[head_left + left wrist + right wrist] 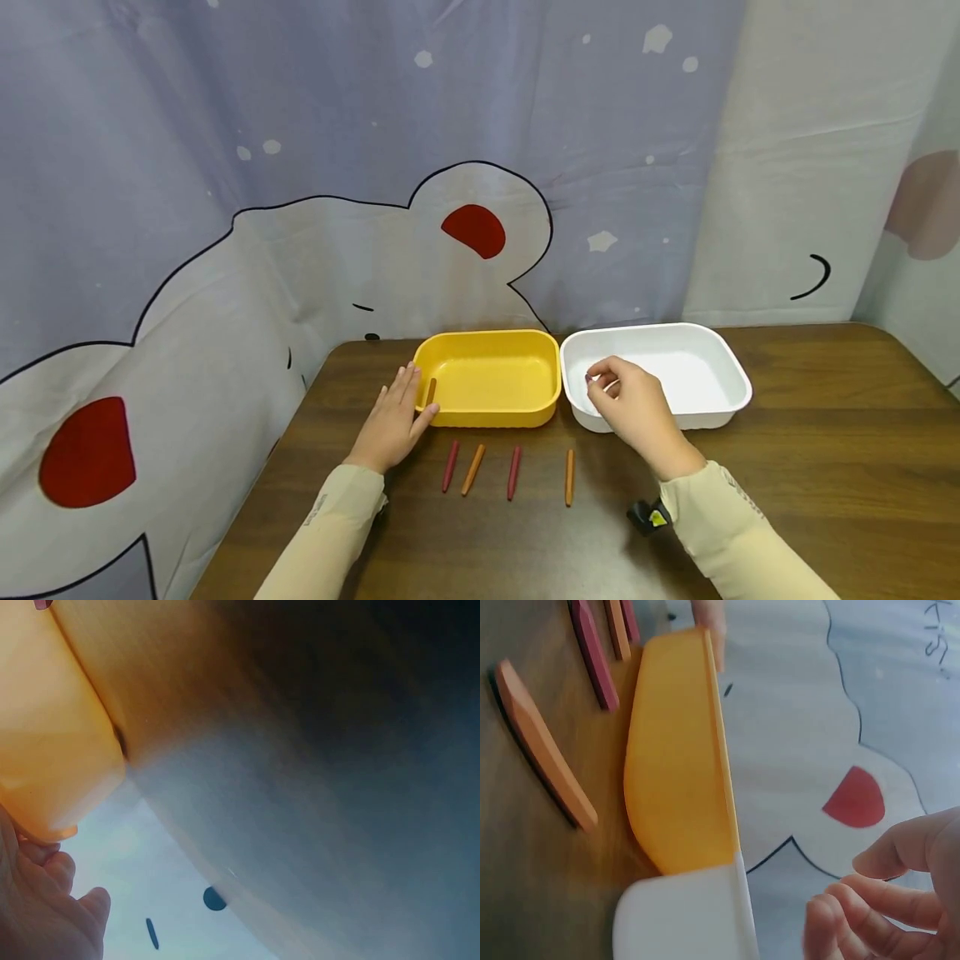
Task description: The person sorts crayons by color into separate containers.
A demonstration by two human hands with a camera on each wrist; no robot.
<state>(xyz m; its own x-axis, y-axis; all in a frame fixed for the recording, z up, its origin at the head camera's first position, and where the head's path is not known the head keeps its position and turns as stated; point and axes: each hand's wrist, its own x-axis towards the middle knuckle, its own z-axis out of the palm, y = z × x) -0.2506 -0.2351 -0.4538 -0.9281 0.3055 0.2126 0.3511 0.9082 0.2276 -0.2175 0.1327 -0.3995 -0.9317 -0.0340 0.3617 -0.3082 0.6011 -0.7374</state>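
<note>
My left hand (386,425) lies with straight fingers against the left end of a yellow tray (498,419), thumb at its front corner. In that tray an orange-brown crayon (431,392) lies along the left wall. My right hand (633,408) is over the left part of a white tray (705,417), thumb and fingers loosely bent. A small dark purplish bit (588,378) shows beside its fingertips in the head view. Between the thumb and fingers (836,892) in the right wrist view, a gap shows with nothing held.
Before the trays, on the brown wooden table (480,550), lie a dark red crayon (450,467), an orange crayon (473,470), another dark red crayon (513,473) and another orange crayon (569,477). The trays stand side by side. A printed curtain (337,267) hangs behind the table.
</note>
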